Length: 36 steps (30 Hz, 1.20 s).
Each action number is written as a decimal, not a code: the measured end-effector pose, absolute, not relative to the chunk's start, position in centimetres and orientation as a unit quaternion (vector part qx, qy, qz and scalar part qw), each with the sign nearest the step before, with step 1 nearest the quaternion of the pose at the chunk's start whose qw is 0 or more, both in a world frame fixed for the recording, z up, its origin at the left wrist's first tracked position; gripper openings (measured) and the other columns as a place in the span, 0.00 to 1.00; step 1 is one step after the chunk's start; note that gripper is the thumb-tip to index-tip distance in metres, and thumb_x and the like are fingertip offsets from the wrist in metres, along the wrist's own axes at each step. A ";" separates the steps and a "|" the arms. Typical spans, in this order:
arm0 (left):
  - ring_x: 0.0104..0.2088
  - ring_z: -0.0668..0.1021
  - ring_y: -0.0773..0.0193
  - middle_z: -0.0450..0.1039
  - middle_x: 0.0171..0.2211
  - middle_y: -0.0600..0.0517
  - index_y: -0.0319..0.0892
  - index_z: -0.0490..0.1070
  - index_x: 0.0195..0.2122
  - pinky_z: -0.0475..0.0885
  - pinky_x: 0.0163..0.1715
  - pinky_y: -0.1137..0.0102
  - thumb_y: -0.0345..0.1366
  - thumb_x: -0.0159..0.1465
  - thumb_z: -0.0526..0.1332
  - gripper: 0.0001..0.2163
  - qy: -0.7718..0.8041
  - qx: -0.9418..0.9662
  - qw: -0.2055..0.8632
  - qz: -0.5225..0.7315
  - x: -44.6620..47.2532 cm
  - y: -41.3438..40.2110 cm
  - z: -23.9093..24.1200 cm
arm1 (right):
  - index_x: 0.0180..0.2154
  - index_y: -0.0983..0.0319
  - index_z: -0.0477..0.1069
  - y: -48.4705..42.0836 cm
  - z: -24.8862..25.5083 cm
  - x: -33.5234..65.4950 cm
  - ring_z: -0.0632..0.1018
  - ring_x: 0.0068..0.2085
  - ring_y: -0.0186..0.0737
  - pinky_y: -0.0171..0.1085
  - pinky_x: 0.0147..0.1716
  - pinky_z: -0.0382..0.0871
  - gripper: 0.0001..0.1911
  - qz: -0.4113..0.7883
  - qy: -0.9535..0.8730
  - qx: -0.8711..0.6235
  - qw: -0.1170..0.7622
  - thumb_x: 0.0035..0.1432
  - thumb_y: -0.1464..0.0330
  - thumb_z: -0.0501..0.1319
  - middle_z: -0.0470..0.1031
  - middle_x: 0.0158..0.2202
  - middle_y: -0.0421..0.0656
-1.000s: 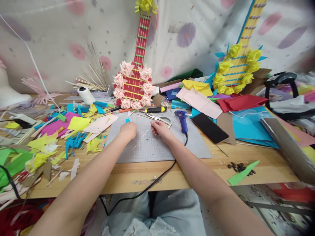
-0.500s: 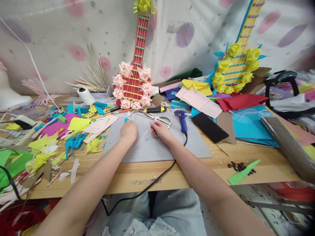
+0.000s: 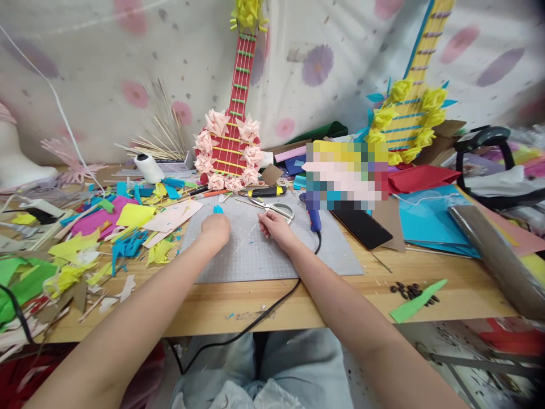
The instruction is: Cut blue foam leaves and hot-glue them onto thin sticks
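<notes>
My left hand (image 3: pixel 216 232) is closed over the left part of the grey cutting mat (image 3: pixel 336 258), its fingertips mostly hidden from me. A small piece of blue paper (image 3: pixel 218 209) sticks out beyond its fingers. To the right, my right hand (image 3: pixel 275 225) pinches at a thin white strand (image 3: pixel 252 229) that slants down to the left over the mat. Just behind that hand lie silver scissors (image 3: pixel 286 209), partly covered by it. A blue hot glue gun (image 3: pixel 314 218) lies farther right, its black cable running toward me.
A yellow-black utility knife (image 3: pixel 267 192) lies behind the scissors. Colourful paper scraps (image 3: pixel 128 244) spread on the left. A black phone (image 3: pixel 361 222) and blue sheets (image 3: pixel 434 224) lie right. Two flower-trimmed paper guitars, one red (image 3: pixel 244 74), one yellow (image 3: pixel 421 62), stand behind.
My left hand has shifted slightly left and toward me, with more of the blue paper showing. My right hand stays about where it was, the strand still at its fingertips.
</notes>
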<state>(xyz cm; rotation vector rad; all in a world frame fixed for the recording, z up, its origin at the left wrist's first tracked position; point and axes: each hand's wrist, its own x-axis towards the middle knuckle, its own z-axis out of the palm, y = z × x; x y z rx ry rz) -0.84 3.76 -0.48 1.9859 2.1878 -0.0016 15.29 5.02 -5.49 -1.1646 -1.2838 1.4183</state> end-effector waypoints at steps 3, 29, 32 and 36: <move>0.42 0.75 0.51 0.72 0.40 0.35 0.34 0.67 0.45 0.68 0.39 0.64 0.26 0.54 0.52 0.17 0.747 0.659 0.079 -0.037 -1.2 3.3 0.6 | 0.22 0.62 0.60 5.2 -5.2 15.2 0.63 0.15 0.24 0.26 0.12 0.55 0.15 0.590 -0.481 -0.465 0.452 0.47 0.57 0.58 0.64 0.16 0.34; 0.30 0.78 0.65 0.75 0.35 0.46 0.36 0.71 0.37 0.74 0.27 0.71 0.29 0.54 0.61 0.09 0.470 0.420 0.678 0.378 -1.1 1.1 -3.5 | 0.23 0.64 0.65 4.8 -5.3 14.2 0.61 0.15 0.23 0.26 0.14 0.54 0.17 0.558 -0.589 -0.418 0.408 0.46 0.56 0.60 0.62 0.15 0.33; 0.30 0.78 0.64 0.74 0.33 0.47 0.36 0.71 0.37 0.74 0.27 0.71 0.29 0.53 0.62 0.10 0.467 0.422 0.677 0.382 -1.0 1.0 -3.5 | 0.24 0.63 0.65 4.8 -5.3 14.1 0.61 0.15 0.24 0.27 0.14 0.54 0.16 0.554 -0.584 -0.425 0.414 0.45 0.56 0.60 0.62 0.15 0.33; 0.29 0.78 0.64 0.74 0.31 0.47 0.36 0.72 0.37 0.74 0.25 0.72 0.29 0.53 0.62 0.10 0.471 0.420 0.674 0.384 -0.8 0.9 -3.4 | 0.25 0.64 0.67 4.9 -5.3 14.0 0.61 0.16 0.24 0.27 0.14 0.55 0.17 0.550 -0.586 -0.428 0.413 0.47 0.55 0.58 0.61 0.15 0.33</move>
